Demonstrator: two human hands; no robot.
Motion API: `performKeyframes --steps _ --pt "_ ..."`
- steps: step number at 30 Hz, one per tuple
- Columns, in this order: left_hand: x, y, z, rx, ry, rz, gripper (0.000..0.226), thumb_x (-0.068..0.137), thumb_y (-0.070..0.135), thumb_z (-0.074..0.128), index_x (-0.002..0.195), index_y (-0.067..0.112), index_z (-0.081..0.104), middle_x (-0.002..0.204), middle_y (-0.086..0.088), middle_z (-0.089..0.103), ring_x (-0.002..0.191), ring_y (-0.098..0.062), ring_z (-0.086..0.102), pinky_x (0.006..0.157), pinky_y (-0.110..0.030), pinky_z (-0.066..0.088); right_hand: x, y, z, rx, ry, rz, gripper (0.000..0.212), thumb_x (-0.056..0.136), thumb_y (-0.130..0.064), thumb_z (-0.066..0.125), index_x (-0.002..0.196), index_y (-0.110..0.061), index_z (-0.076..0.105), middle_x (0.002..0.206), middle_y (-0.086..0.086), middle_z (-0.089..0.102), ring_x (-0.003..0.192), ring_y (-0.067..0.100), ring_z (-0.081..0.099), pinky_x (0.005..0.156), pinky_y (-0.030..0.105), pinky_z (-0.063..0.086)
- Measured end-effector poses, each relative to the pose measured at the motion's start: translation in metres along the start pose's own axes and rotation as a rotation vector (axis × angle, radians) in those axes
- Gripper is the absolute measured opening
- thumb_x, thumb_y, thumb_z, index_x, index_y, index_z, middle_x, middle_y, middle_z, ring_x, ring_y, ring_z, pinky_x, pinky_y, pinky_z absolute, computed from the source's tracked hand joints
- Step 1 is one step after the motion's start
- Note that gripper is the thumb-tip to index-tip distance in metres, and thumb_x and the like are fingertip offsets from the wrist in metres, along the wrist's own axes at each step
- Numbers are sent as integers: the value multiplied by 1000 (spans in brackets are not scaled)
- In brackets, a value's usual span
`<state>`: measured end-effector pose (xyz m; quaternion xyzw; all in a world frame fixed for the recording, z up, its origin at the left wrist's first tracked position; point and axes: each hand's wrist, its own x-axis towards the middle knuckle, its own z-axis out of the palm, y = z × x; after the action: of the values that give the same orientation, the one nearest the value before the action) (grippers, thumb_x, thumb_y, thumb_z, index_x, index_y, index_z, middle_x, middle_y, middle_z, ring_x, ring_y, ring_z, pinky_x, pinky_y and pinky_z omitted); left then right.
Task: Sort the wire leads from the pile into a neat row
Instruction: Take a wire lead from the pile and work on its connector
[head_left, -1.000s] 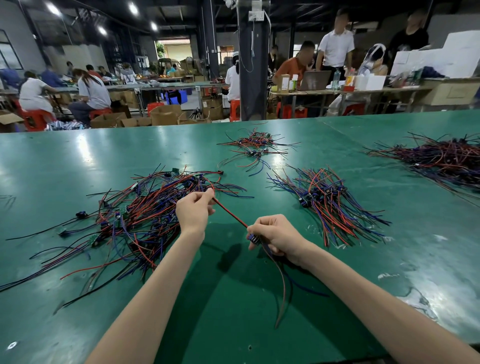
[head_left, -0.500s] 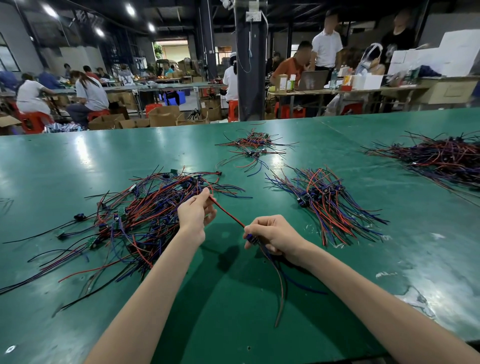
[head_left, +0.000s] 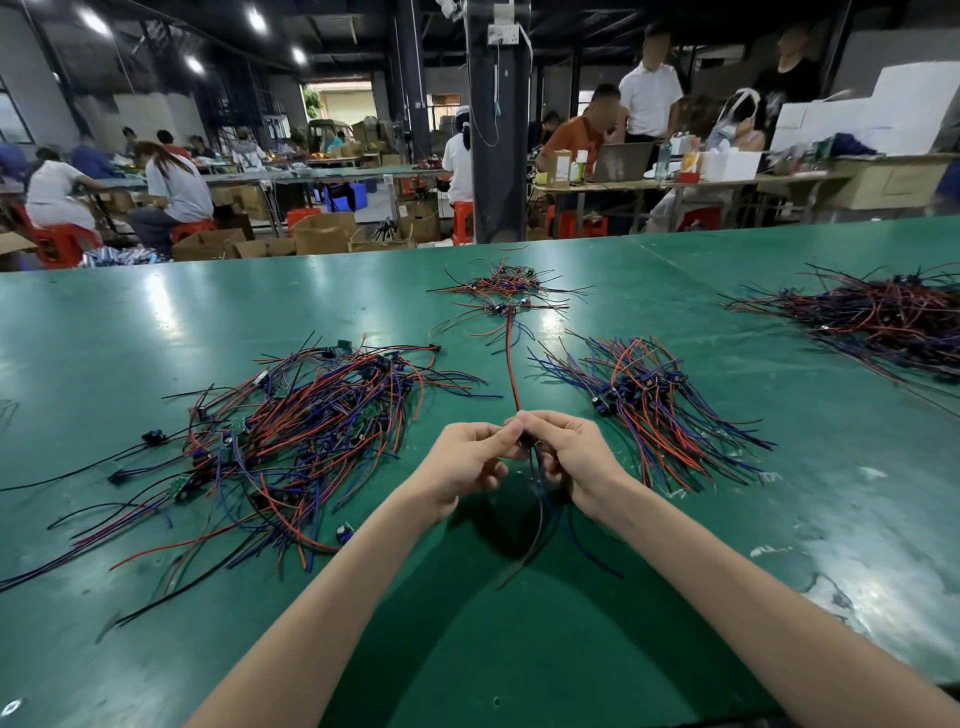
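Roughly, we judge the sorting partly done: a fanned bundle (head_left: 654, 410) of leads lies in loose alignment at our right on the green bench (head_left: 156, 322), while the large tangled pile (head_left: 311, 431) at our left is not yet worked through. Between them our left hand (head_left: 467, 462) and right hand (head_left: 576, 462) meet, fingers curled, both pinching one wire lead (head_left: 511, 374) at its dark connector. Its red strand runs away from us and its dark strands trail toward us.
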<state>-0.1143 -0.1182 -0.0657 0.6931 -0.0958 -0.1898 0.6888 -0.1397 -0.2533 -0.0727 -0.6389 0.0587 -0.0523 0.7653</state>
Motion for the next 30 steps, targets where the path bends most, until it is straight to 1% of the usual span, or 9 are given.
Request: performKeyframes --steps 3,7,9,13,16,19,21,25,30 --pt "-1 0 -1 -12 -22 22 15 90 21 61 85 8 64 72 3 69 46 -2 47 41 -13 34 2 -1 -1 9 28 -5 13 90 -15 62 81 -12 71 49 -9 60 31 0 32 31 13 23" --pt "-4 -6 3 48 -91 29 5 87 10 65 84 6 65 63 3 60 44 -1 43 41 -14 32 2 0 -1 32 22 -6 13 90 -16 61 82 -12 70 48 -11 60 30 0 32 31 12 23" --pt "-5 -8 5 41 -97 28 8 87 11 66 82 5 63 58 5 57 43 -1 42 40 -13 31 1 0 -1 37 14 4 13 90 -16 61 82 -13 71 48 -11 60 30 0 30 31 12 22" --pt "-4 -9 8 11 -63 22 11 85 12 67 80 4 62 72 -5 56 44 -2 40 39 -12 29 0 -1 -1 49 17 31 13 89 -18 64 79 -14 72 54 -8 64 30 0 29 31 13 21" --pt "-3 -10 10 -28 -52 5 12 86 10 66 76 6 61 76 -7 56 43 -2 39 38 -12 27 -2 -3 0 42 15 34 13 89 -18 63 80 -13 71 53 -7 63 29 0 32 30 13 20" --pt "-3 -9 11 -103 -36 -34 13 87 10 65 75 8 62 72 -3 56 43 -2 39 38 -11 27 -5 -6 1 83 -1 27 13 91 -15 61 82 -10 69 50 -6 62 27 1 41 28 12 24" --pt "-3 -9 11 -163 -33 -67 9 87 10 64 79 6 63 70 -1 57 43 -1 40 37 -11 27 -5 -6 1 116 -5 22 13 92 -13 60 83 -8 68 49 -7 62 27 1 42 28 11 27" --pt "-3 -7 11 -265 -56 -131 5 88 6 62 86 3 65 74 -3 64 43 -1 44 38 -10 32 -1 -2 -1 49 26 -1 12 90 -19 62 84 -13 70 50 -9 60 28 0 28 30 13 15" --pt "-4 -5 11 -347 -86 -186 12 90 6 59 79 6 63 72 -5 60 42 -2 47 38 -10 36 2 0 -1 58 49 -5 12 89 -22 63 82 -15 71 57 -3 61 29 1 26 32 15 13"
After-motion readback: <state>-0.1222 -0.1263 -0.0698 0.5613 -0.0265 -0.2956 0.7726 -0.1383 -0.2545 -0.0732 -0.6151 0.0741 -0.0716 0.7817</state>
